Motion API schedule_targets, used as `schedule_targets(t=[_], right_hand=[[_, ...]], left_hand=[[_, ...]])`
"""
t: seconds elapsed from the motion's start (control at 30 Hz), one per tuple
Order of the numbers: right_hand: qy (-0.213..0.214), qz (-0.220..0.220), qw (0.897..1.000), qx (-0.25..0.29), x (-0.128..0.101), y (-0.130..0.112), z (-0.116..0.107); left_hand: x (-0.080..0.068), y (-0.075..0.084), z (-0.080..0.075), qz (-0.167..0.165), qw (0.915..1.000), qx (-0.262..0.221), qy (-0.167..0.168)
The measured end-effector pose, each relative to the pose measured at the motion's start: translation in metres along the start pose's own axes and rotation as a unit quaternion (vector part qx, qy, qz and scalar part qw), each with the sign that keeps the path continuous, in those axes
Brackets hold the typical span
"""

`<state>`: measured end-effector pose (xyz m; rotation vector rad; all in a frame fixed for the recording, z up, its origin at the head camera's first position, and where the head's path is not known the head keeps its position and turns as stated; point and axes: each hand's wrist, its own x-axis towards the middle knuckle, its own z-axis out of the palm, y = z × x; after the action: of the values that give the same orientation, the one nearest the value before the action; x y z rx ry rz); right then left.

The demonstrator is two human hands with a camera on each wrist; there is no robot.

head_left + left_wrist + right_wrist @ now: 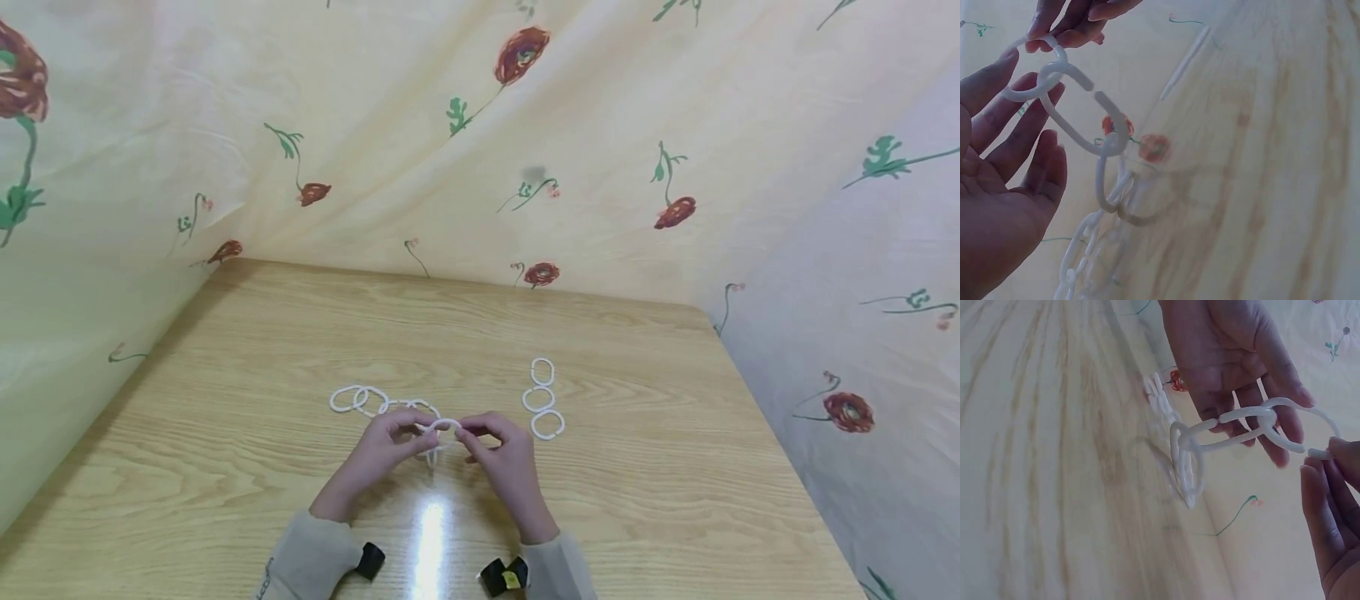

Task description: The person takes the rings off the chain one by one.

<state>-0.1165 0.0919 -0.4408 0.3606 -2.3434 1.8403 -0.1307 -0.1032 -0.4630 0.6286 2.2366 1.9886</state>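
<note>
I am pinching a ring (444,425) with both hands (390,440) (501,450). If I am pulling hard, the chain (375,402) might pop apart.

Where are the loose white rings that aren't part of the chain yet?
In the head view, the three loose rings lie in a short row on the wooden table, just right of and beyond the right hand.

A chain of white plastic links (390,406) trails across the worktop, its near end lifted; three loose links (543,398) lie apart.
</note>
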Motion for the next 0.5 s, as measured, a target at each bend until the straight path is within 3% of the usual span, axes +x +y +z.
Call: schedule_targets(t=[0.27,0.5], right_hand=[[0.025,0.052,0.996,0.066,0.0007,0.001,-0.0021],[0.028,0.071,0.994,0.078,0.0025,0.0016,-0.0036]], left_hand=[[-0.0003,-0.0006,-0.0002,-0.005,0.9985,0.026,-0.047],[-0.0001,-0.0036,0.0,-0.013,0.9982,0.016,-0.056]])
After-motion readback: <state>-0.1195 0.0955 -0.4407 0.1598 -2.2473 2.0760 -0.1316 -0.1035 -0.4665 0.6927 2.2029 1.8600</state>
